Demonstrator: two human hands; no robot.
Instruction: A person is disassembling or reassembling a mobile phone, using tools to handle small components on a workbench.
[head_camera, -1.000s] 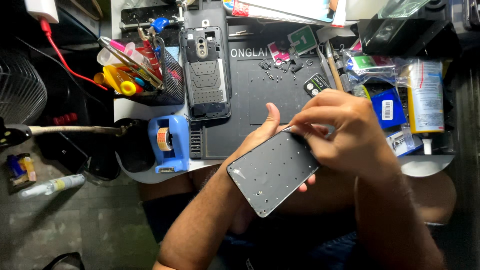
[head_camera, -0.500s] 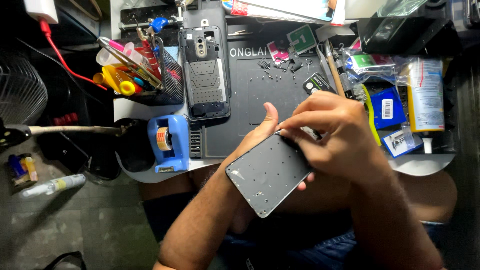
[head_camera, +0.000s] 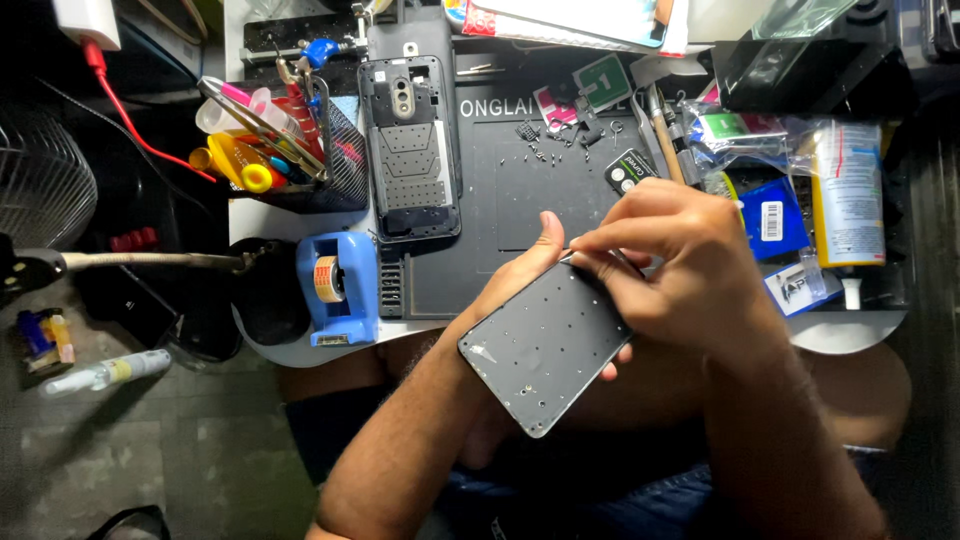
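Note:
A flat grey phone panel (head_camera: 545, 348) dotted with small specks lies tilted over my lap, just in front of the desk edge. My left hand (head_camera: 530, 262) cradles it from underneath, thumb up along its far edge. My right hand (head_camera: 675, 265) rests on the panel's upper right corner, fingertips pinched at that edge; whether something small sits between them I cannot tell. On the dark work mat (head_camera: 520, 190) behind lies an opened phone body (head_camera: 410, 150) with its inner frame showing.
A mesh basket of tools (head_camera: 285, 150) and a blue tape dispenser (head_camera: 335, 285) stand to the left. Tiny screws and small parts (head_camera: 570, 125) are scattered on the mat. Packets, a glue tube (head_camera: 845, 200) and boxes crowd the right. A lamp arm (head_camera: 150, 262) reaches in from the left.
The panel has shifted slightly left and down in my hands. My right fingertips have slid along its top edge towards my left thumb.

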